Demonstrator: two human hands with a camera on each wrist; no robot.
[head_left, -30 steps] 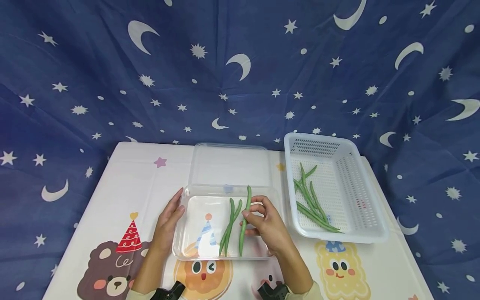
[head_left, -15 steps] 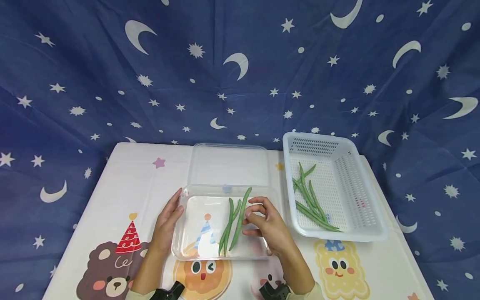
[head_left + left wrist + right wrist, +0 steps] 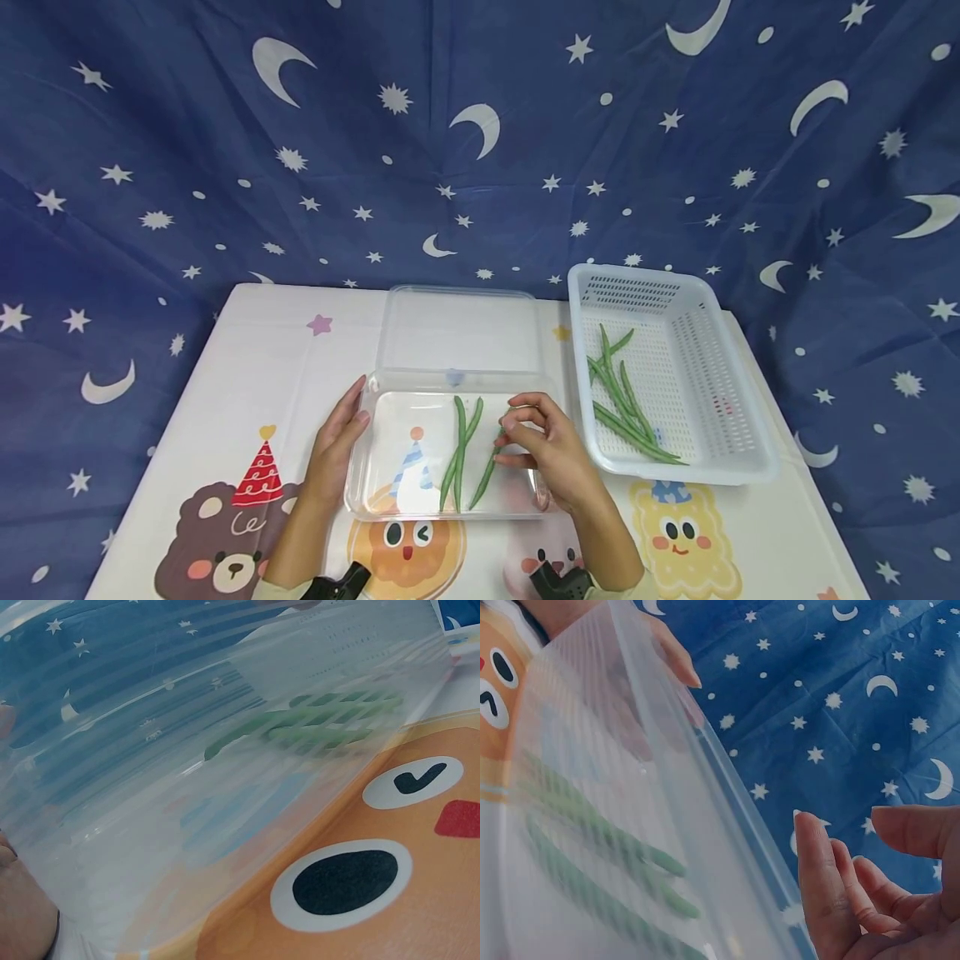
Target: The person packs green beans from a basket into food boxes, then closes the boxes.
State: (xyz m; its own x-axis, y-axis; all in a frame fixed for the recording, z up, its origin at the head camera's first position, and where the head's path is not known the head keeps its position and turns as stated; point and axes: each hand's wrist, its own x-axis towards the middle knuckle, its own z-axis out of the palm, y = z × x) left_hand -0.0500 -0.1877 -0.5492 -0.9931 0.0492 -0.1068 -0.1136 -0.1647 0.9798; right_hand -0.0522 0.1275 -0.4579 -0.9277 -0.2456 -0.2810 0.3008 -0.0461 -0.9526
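Note:
A clear plastic container (image 3: 420,408) lies in front of me with its wide opening up. My left hand (image 3: 336,450) grips its left end, thumb over the rim and fingers along the outside. Inside, two green beans (image 3: 458,458) cross each other. A third green bean (image 3: 484,482) slants just right of them, its far end hidden under my right hand (image 3: 551,454). In the right wrist view, the thumb (image 3: 911,826) and index finger (image 3: 825,889) stand apart with nothing between them. Through the container's wall, the beans show blurred in both wrist views.
At the right stands a white perforated basket (image 3: 705,375) with several green beans (image 3: 626,408) toward its left side. A clear lid (image 3: 461,329) lies behind the container. The table has a cartoon-printed cloth (image 3: 262,350), and a blue star-and-moon curtain (image 3: 525,150) hangs behind.
My right hand has let go of the bean it pinched, and shifted slightly right. That bean now lies apart from the crossed pair, farther right. My left hand stays at the container.

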